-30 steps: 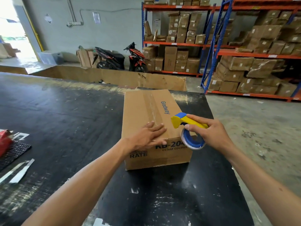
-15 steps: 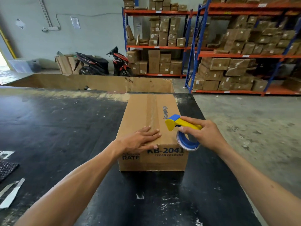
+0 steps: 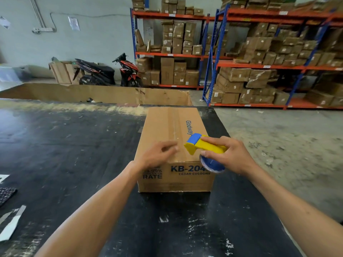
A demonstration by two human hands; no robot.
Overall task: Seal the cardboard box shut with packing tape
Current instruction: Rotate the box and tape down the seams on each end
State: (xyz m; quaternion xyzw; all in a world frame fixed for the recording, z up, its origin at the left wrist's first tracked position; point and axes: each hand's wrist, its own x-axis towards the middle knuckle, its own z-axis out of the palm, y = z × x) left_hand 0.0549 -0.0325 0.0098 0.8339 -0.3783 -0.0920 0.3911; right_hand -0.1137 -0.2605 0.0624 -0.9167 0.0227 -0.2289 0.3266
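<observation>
The cardboard box (image 3: 172,145) sits on the black table (image 3: 74,154), toward its right edge, long side running away from the camera, and a strip of clear tape (image 3: 174,127) runs down the seam on top. The left hand (image 3: 157,156) is over the near end of the lid, fingers curled loosely with nothing in them; the blur hides whether the fingertips are touching the cardboard. The right hand (image 3: 228,154) is wrapped around a yellow and blue tape dispenser (image 3: 202,147), its front end pointing left at the seam, just beside the left hand. The blue roll (image 3: 211,165) hangs under it at the box's near right corner. Beyond the table: shelves (image 3: 259,65) stacked with cartons.
</observation>
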